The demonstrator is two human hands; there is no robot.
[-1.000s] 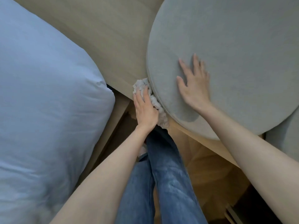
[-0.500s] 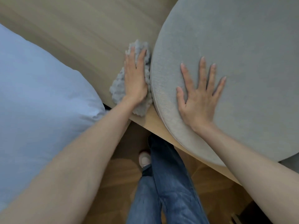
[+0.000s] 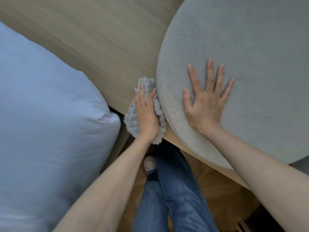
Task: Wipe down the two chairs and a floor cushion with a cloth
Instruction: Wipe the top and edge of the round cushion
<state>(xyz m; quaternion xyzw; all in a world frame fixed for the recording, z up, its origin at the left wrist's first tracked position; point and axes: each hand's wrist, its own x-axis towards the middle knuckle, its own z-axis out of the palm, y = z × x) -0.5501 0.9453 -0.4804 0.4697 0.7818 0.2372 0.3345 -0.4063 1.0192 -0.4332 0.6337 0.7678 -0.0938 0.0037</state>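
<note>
A round grey cushion [image 3: 250, 47] lies on a light wooden surface [image 3: 100, 39] at the right. My right hand [image 3: 206, 99] rests flat on the cushion with fingers spread. My left hand [image 3: 146, 113] presses a fluffy grey cloth [image 3: 130, 118] onto the wood with straight fingers. The cloth touches the cushion's left rim near the wooden surface's front edge.
A large pale blue pillow [image 3: 41, 123] fills the left side, close to my left arm. Below the wooden edge I see my jeans [image 3: 173, 195], one shoe [image 3: 149, 163] and a parquet floor [image 3: 222, 198]. Another grey cushion's edge [image 3: 301, 166] shows at the far right.
My left hand and the cloth slid back toward me along the cushion's rim, after moving away from me a moment before. My right hand stayed flat on the cushion.
</note>
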